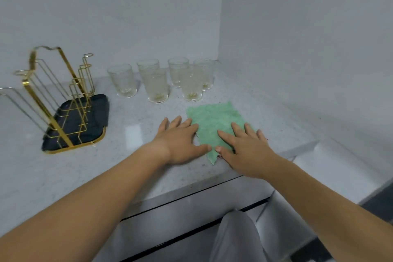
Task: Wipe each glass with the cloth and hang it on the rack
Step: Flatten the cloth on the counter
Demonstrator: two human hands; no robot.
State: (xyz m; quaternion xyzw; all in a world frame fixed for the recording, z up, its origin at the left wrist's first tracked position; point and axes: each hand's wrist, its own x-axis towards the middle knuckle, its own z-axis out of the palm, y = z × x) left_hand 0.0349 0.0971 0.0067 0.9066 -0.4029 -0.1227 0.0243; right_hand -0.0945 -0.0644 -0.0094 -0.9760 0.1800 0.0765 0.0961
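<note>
Step 1, likely: your left hand and right hand lay flat on the green fuzzy cloth, grip slack, holding nothing. Next called for gathering it and taking 1 clear textured glass.

White speckled table is seen, glossy, with glare patches. Plain white walls are joined at a corner behind it. A black gold-rimmed tray is set on the table at left. Grey drawer fronts with dark gaps are seen below the edge, and a grey trouser leg before them.
</note>
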